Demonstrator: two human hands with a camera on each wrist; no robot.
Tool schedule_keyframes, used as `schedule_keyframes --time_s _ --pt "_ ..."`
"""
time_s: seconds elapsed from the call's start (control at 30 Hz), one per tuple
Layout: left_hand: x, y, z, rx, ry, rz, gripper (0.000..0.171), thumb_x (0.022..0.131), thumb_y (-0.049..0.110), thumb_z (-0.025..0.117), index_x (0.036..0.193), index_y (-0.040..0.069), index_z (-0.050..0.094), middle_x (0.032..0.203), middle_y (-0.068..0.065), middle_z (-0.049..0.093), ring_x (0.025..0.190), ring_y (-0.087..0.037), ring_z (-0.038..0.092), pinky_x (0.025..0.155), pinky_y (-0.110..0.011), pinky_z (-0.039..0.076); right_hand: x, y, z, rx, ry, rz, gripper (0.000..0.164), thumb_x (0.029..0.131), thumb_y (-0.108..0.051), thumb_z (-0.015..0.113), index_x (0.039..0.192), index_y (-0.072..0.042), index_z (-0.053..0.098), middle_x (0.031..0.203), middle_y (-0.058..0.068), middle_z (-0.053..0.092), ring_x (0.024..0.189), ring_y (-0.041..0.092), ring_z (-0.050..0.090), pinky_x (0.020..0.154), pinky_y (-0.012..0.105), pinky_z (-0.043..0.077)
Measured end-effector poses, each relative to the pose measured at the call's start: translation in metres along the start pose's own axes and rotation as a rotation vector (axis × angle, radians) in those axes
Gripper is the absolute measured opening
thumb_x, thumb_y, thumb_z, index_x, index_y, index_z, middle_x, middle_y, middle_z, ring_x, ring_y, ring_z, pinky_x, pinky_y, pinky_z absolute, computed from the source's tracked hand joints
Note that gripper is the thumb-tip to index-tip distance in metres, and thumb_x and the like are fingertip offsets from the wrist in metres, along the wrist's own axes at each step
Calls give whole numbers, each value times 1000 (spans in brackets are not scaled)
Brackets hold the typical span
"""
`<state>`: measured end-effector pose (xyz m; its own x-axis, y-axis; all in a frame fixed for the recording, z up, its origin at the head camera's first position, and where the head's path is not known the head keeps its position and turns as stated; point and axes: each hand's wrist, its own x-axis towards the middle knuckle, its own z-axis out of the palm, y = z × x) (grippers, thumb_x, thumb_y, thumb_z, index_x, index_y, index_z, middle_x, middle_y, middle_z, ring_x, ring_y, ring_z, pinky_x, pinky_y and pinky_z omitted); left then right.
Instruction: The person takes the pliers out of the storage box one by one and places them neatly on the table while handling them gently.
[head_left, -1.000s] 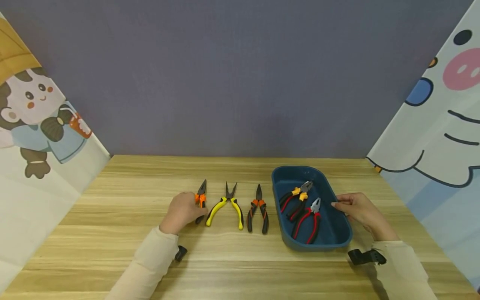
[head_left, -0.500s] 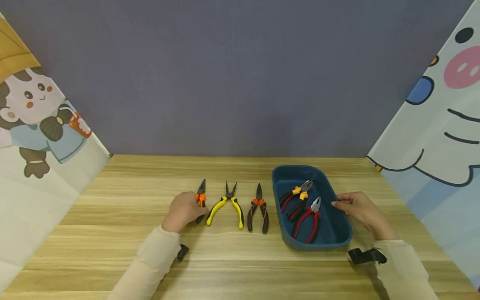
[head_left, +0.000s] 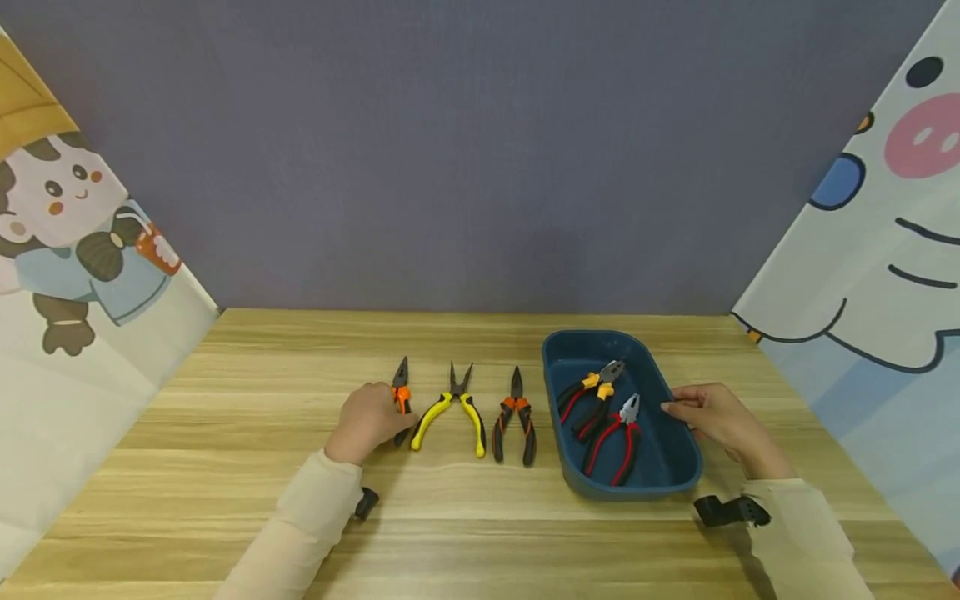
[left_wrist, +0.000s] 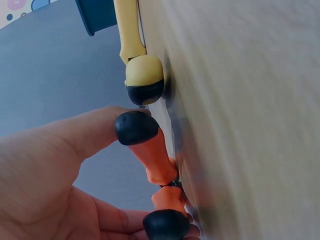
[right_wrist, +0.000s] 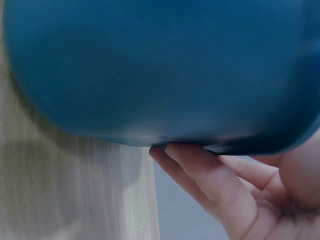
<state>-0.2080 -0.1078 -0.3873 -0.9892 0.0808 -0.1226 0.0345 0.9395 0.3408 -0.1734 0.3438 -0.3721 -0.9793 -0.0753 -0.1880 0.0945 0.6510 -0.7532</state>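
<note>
My left hand (head_left: 367, 423) holds the orange-and-black needle-nose pliers (head_left: 402, 398) at the left end of a row on the table. In the left wrist view the thumb lies against one black handle end (left_wrist: 136, 128) and the fingers against the other. Right of them lie yellow-and-black needle-nose pliers (head_left: 467, 402), spread apart, then black-and-orange pliers (head_left: 523, 406). My right hand (head_left: 716, 421) pinches the right rim of a dark blue plastic bin (head_left: 671, 454). Inside it are yellow-and-black pliers (head_left: 609, 392) and red-and-black pliers (head_left: 636, 432), with some handles overlapping.
The wooden table (head_left: 450, 542) ends at a grey upright panel (head_left: 480, 167) at the back. Printed cartoon sheets (head_left: 97, 233) stand at left and right. The bin's outer wall (right_wrist: 150, 75) fills most of the right wrist view.
My left hand has shifted very slightly to the right, still on the orange-and-black pliers. The right hand and the bin have hardly moved.
</note>
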Motion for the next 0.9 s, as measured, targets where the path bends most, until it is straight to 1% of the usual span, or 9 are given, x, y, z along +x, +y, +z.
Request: schedule_keyframes --time_s 0.13,0.23,0.43,0.67,0.9 --pt "1 0 -1 8 -12 -8 39 79 37 74 66 8 51 63 -5 47 53 -17 45 47 -26 34 1 1 1 5 4 -2 52 95 -19 55 127 20 43 114 30 62 81 8 65 74 41 56" --pt "1 0 -1 28 -19 -9 39 79 38 73 66 8 51 64 -6 48 54 -18 46 47 -26 35 1 1 1 4 6 -4 53 95 -19 56 128 21 43 114 30 62 82 8 65 73 40 56" --pt "2 -1 -1 54 -35 -6 41 80 40 72 64 9 50 65 -6 49 54 -17 45 47 -26 34 2 1 1 -14 12 5 54 95 -20 56 128 20 43 116 31 60 87 15 66 75 42 55" --pt "0 0 -3 65 -40 4 42 81 39 70 61 11 46 59 -2 46 50 -15 43 45 -25 33 1 -1 0 -35 7 23 56 95 -22 55 130 20 40 120 33 57 86 15 63 74 41 55" --pt "-1 1 -6 79 -43 9 45 82 40 70 56 14 43 55 1 41 47 -12 40 42 -23 30 1 -3 1 -48 15 36 55 95 -22 55 129 19 42 121 34 55 89 21 64 72 41 55"
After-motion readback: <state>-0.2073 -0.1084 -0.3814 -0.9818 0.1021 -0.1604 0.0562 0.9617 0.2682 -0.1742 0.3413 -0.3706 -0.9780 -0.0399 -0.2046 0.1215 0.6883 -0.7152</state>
